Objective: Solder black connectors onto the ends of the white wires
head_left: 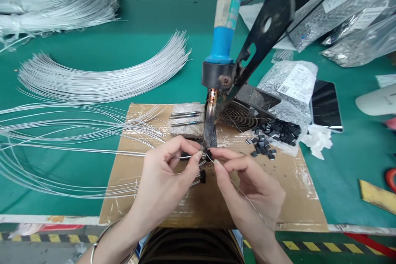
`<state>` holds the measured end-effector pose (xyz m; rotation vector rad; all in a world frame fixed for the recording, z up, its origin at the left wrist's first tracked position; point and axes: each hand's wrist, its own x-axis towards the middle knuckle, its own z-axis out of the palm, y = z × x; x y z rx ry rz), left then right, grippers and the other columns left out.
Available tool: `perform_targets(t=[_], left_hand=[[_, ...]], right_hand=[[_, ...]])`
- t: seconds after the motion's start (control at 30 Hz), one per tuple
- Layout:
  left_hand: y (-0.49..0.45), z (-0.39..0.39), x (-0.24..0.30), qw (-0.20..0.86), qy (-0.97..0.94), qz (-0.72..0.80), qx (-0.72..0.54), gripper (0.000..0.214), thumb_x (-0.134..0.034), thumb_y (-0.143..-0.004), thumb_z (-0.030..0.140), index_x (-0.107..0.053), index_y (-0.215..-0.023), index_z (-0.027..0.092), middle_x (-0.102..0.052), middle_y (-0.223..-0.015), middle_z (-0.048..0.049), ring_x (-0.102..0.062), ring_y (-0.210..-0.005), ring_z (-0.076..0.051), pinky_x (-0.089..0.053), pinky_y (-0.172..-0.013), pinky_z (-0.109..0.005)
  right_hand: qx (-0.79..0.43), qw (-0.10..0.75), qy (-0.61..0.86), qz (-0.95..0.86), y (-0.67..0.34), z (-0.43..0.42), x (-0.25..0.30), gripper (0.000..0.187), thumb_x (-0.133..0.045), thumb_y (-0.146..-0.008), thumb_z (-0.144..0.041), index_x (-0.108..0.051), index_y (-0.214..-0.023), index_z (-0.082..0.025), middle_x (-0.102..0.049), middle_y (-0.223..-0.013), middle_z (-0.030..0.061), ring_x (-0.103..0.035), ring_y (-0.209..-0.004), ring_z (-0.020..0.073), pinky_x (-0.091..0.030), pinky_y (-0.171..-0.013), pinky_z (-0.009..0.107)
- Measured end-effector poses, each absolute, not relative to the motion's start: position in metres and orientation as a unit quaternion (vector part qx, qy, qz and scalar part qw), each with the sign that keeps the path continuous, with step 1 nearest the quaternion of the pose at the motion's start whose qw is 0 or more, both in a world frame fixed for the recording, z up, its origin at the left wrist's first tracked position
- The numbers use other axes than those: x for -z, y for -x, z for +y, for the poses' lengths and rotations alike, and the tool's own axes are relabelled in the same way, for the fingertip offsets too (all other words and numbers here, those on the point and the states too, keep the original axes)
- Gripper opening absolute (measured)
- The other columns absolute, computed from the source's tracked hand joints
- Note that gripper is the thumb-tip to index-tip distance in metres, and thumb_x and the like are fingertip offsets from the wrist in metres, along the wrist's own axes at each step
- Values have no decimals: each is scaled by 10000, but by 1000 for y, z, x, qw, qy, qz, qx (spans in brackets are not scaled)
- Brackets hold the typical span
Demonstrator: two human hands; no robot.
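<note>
- Curved bundle of white wires point(105, 75): on bench point(167, 12), beyond cardboard sheet's point(298, 198) far left corner.
- Loose white wires point(77, 126): ends over cardboard's left edge.
- Left hand point(170, 177): thumb and finger pinching a white wire point(130, 154) over cardboard's middle, by iron tip; contact unclear.
- Soldering iron point(227, 20): in stand, tip down between hands.
- Right hand point(252, 183): pinching solder wire point(244, 195), end near tip.
- Small black parts point(283, 131): piled toward cardboard's right edge.

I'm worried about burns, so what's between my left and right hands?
In the head view, the iron's tip sits between the left hand and right hand, with a thin wire; smaller bits are unclear.
</note>
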<state>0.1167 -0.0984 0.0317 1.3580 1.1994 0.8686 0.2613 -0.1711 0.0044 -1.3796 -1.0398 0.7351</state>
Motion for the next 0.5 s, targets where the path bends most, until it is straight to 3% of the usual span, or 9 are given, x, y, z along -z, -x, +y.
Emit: perform_targets(t=[0.5], left_hand=[[-116,-100,-32,530,-578,505,-360,168,-750,-891,84,-734,-788,216,-807,-861,29,-755,-806,-91,-575,-747,-137]], right_hand=[[-314,582,599,-451,-262,-172,-7,169,-728,-994,-123,-721,-871,-239,-857,-1160,58,-835,-1055,212,-663,-953,342]])
